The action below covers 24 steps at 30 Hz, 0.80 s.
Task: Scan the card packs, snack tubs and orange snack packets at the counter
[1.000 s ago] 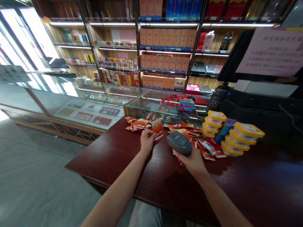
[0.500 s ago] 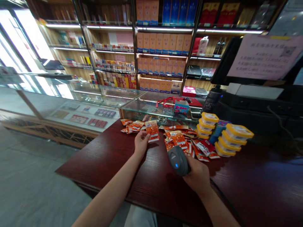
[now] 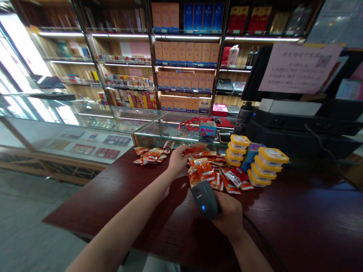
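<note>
My left hand (image 3: pixel 178 160) is closed on an orange snack packet (image 3: pixel 197 148), which is blurred and held above the far edge of the pile. My right hand (image 3: pixel 230 212) grips a dark grey barcode scanner (image 3: pixel 204 200) with a blue light, its head by the near edge of the pile. Under and beyond the scanner lies the heap of orange packets (image 3: pixel 204 170), with a red and white packet (image 3: pixel 235 176) on its right side. A smaller group of orange packets (image 3: pixel 151 155) lies to the left, apart from my left hand.
Stacked yellow-lidded tubs (image 3: pixel 263 168) and a shorter-looking stack (image 3: pixel 237 150) stand right of the heap. Behind are a glass display case (image 3: pixel 170 126), a small blue and pink box (image 3: pixel 208 128) and a monitor with a pink paper sign (image 3: pixel 300 68). The scanner's cable (image 3: pixel 262 236) trails right.
My left hand has moved right and away from me with the packet, towards the main heap. The scanner stays in my right hand. The whole view has shifted slightly.
</note>
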Each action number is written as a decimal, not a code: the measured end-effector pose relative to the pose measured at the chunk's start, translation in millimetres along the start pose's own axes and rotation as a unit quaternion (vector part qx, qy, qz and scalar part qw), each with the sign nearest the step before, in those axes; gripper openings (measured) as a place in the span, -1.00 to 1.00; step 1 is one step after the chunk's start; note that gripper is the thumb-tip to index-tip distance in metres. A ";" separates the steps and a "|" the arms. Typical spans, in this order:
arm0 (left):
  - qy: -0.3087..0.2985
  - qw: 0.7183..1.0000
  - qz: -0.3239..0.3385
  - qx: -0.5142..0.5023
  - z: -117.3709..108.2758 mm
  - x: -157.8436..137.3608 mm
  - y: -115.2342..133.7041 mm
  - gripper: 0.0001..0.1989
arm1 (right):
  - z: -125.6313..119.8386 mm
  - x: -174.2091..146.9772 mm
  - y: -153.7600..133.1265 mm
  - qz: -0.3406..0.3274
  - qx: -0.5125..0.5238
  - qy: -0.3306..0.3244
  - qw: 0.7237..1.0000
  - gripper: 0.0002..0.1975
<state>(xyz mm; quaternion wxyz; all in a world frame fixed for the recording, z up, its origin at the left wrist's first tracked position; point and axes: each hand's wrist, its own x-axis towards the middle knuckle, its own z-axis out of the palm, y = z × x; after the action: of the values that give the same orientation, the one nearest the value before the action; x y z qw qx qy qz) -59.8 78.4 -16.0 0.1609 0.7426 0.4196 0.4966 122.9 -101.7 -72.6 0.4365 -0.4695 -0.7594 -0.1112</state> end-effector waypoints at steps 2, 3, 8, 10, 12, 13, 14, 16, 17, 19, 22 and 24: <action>-0.034 0.991 0.068 0.111 9.6 13.4 8.1 -0.88 | -1.8 1.5 -2.1 0.006 0.013 0.003 1.000 -0.76; -0.050 0.982 0.097 0.152 15.6 18.7 11.1 -0.86 | -2.6 2.3 -3.3 0.011 0.018 0.006 1.000 -0.77; -0.108 0.944 0.162 0.268 54.4 33.7 17.0 -0.76 | -2.2 3.9 -6.1 0.033 0.027 0.007 0.999 -0.81; -0.135 0.943 0.157 0.260 69.3 36.8 17.2 -0.75 | -1.1 3.6 -5.9 0.040 0.021 0.004 0.999 -0.79; -0.158 0.952 0.140 0.222 80.5 38.8 16.7 -0.72 | -0.6 3.7 -5.9 0.047 0.015 -0.001 0.999 -0.79; -0.166 0.958 0.130 0.195 84.3 39.2 16.0 -0.69 | -0.6 3.9 -5.8 0.047 0.013 -0.004 0.999 -0.79; -0.172 0.963 0.120 0.168 86.8 39.1 15.0 -0.63 | -0.8 4.0 -5.8 0.044 0.012 -0.006 0.999 -0.78; -0.168 0.972 0.097 0.132 88.3 37.3 11.9 -0.53 | -1.2 4.1 -5.3 0.037 0.009 -0.010 0.999 -0.77; -0.158 0.976 0.080 0.125 87.7 35.9 10.0 -0.52 | -1.3 3.9 -4.8 0.035 0.007 -0.011 0.999 -0.77; -0.128 0.983 0.036 0.124 85.2 32.7 5.7 -0.62 | -0.9 2.9 -3.3 0.029 0.004 -0.015 0.999 -0.77; -0.104 0.989 -0.014 0.106 82.6 29.4 -0.5 -0.80 | 0.3 0.9 -1.5 0.026 0.007 -0.022 0.999 -0.74; -0.115 0.989 -0.019 0.092 83.3 28.7 -4.0 -0.85 | 0.9 -0.2 -1.4 0.031 0.012 -0.027 0.999 -0.73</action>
<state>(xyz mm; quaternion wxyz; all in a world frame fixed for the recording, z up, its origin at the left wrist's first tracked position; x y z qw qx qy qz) 15.4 118.1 -39.2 0.1480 0.7985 0.4561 0.3640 121.2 -102.0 -72.9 0.4250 -0.4900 -0.7574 -0.0759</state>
